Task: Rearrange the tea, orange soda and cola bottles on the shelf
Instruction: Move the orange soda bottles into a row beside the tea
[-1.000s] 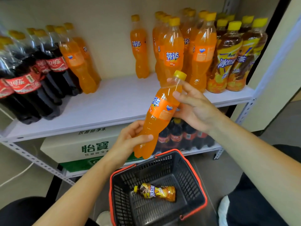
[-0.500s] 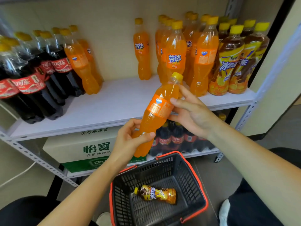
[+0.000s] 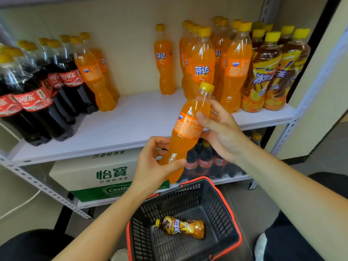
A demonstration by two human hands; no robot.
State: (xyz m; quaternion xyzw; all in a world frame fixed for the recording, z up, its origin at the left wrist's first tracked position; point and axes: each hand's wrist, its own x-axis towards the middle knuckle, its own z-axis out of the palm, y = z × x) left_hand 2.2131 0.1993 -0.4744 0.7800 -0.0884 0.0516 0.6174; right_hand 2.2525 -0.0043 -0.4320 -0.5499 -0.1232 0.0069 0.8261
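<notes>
I hold one orange soda bottle [image 3: 185, 132] tilted in front of the white shelf [image 3: 131, 125]. My left hand [image 3: 154, 166] grips its lower part. My right hand [image 3: 220, 129] grips its upper part by the label. On the shelf, cola bottles [image 3: 37, 98] stand at the left with two orange sodas [image 3: 94, 80] beside them. A single orange soda [image 3: 163, 61] stands at the back middle. A group of orange sodas [image 3: 216, 61] stands right of it, and tea bottles [image 3: 273, 72] stand at the far right.
A black basket with a red rim [image 3: 233, 221] sits on the floor below my hands, with one tea bottle [image 3: 180, 226] lying in it. The lower shelf holds a water carton [image 3: 105, 174] and more cola bottles [image 3: 205, 162]. A steel upright [image 3: 282, 140] stands at the right.
The held orange soda has turned in my hands, so its label now faces differently, and it has shifted slightly up and right toward the shelf. Both hands keep their hold.
</notes>
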